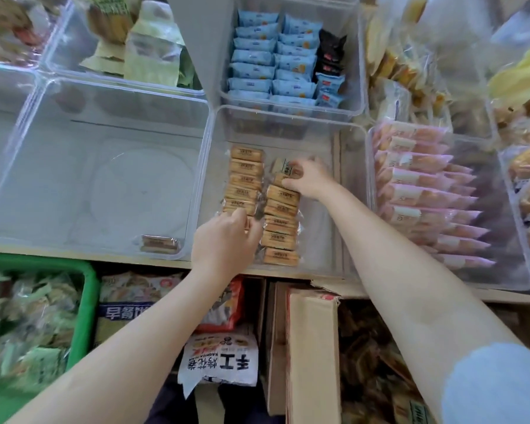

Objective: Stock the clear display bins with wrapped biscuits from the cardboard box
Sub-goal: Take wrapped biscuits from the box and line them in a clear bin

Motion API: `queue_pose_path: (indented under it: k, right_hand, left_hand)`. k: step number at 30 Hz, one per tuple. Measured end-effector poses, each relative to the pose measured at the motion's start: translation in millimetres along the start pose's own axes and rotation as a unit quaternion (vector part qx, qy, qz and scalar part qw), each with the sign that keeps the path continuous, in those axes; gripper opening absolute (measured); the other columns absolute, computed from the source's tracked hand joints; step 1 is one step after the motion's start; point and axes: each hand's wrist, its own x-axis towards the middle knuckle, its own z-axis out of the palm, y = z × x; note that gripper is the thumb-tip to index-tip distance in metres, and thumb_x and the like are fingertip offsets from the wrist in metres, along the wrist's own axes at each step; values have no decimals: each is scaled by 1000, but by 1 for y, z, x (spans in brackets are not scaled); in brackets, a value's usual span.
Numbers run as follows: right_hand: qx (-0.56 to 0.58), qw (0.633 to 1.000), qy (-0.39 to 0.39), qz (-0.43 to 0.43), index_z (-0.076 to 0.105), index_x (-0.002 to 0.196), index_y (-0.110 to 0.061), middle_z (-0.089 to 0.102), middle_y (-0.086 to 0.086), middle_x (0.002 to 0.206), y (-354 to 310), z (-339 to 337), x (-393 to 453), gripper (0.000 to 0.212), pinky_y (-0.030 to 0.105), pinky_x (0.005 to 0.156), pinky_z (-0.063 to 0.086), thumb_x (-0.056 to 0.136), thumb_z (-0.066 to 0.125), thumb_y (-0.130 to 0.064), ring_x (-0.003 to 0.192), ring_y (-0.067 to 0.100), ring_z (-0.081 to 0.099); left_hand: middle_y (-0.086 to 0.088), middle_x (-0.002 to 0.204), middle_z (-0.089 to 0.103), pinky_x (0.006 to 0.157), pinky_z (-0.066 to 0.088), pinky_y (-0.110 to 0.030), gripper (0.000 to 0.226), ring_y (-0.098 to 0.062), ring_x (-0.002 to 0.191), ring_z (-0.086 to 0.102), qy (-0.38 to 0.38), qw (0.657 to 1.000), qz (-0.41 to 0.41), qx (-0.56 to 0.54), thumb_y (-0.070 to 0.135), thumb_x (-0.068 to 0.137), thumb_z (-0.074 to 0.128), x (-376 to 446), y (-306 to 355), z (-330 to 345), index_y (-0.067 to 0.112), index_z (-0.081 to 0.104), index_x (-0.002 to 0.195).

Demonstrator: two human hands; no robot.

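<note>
Hands stocking biscuits [277, 214] in clear bin [318, 264]
Left hand [224, 240] pinches a packet at the near edge; right hand [308, 180] grips another

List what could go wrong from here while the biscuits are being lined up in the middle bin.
1. The right hand pinches a tilted biscuit pack at the far end of the right row; set down crooked, it could skew that row.
2. The left hand works at the near end of the left row, and may nudge neighbouring packs.
3. One stray pack lies in the large bin to the left; it may be forgotten.
</note>
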Motion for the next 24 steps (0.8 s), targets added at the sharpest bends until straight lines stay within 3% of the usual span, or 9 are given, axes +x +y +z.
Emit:
queue_pose_path:
  k: [5, 9, 11, 14, 17, 19, 21, 22, 24]
  right_hand:
    - [53, 997, -48, 3, 28, 157, -17, 37, 12, 158, 1, -4, 9, 92, 46, 114, 39, 84, 81, -31, 140, 31, 44]
    - [-17, 998, -56, 38, 45, 146, -11, 37, 16, 149, -1, -8, 13, 90, 41, 110, 43, 75, 85, -49, 128, 34, 51]
    - [-37, 997, -44, 47, 47, 141, -13, 38, 15, 144, 0, -13, 12, 89, 39, 105, 45, 72, 86, -53, 124, 32, 52]
    - [-30, 999, -31, 21, 52, 126, -18, 39, 12, 140, 0, -14, 7, 66, 39, 98, 47, 75, 86, -43, 117, 30, 54]
    - [-33, 999, -38, -21, 52, 107, -19, 54, 6, 123, -5, -7, 2, 37, 29, 76, 49, 83, 80, -26, 100, 22, 58]
    - [-10, 999, -23, -25, 49, 120, -17, 59, 4, 117, -8, -5, -1, 50, 32, 76, 53, 83, 81, -22, 98, 22, 60]
    - [9, 1000, -18, -15, 43, 140, -19, 58, 5, 126, -5, -6, -2, 70, 41, 90, 55, 82, 82, -22, 108, 26, 61]
    - [0, 1000, -28, -11, 43, 145, -20, 58, 7, 132, -2, -7, -2, 71, 42, 94, 54, 84, 80, -24, 114, 28, 60]
    - [-3, 997, -77, 25, 42, 149, -23, 56, 7, 137, 3, -9, -5, 63, 43, 87, 57, 93, 71, -30, 118, 31, 59]
  left_hand:
    - [2, 61, 48, 49, 35, -31, 27, -23, 54, 44, -16, 1000, -14, -6, 29, 95, 51, 0, 2, -2, 15, 50, 72]
    - [2, 61, 48, 49, 38, -31, 28, -23, 54, 46, -26, 1000, -14, 3, 28, 96, 49, 1, 0, -1, 13, 51, 72]
    - [5, 57, 41, 47, 30, -30, 29, -22, 52, 43, -23, 1000, -14, 2, 27, 95, 50, 0, 1, -1, 13, 49, 70]
    - [9, 57, 36, 48, 24, -30, 29, -20, 52, 40, -30, 999, -18, 4, 26, 96, 51, 0, 0, -2, 14, 47, 69]
    - [8, 57, 36, 49, 28, -31, 30, -22, 53, 42, -31, 999, -21, 3, 26, 96, 51, 0, 0, -2, 14, 47, 69]
    - [8, 57, 35, 49, 28, -30, 30, -23, 53, 42, -31, 999, -22, 1, 26, 96, 51, 0, 0, -3, 13, 47, 69]
    - [9, 56, 33, 47, 24, -29, 29, -23, 52, 40, -27, 999, -20, -4, 24, 95, 52, -1, 0, -4, 13, 47, 69]
    - [9, 55, 32, 46, 21, -28, 29, -22, 51, 38, -25, 1000, -19, -5, 23, 95, 52, -1, 0, -4, 12, 47, 68]
    - [9, 55, 32, 46, 20, -28, 29, -21, 51, 37, -26, 1000, -18, -3, 23, 95, 52, -1, 0, -4, 12, 46, 68]
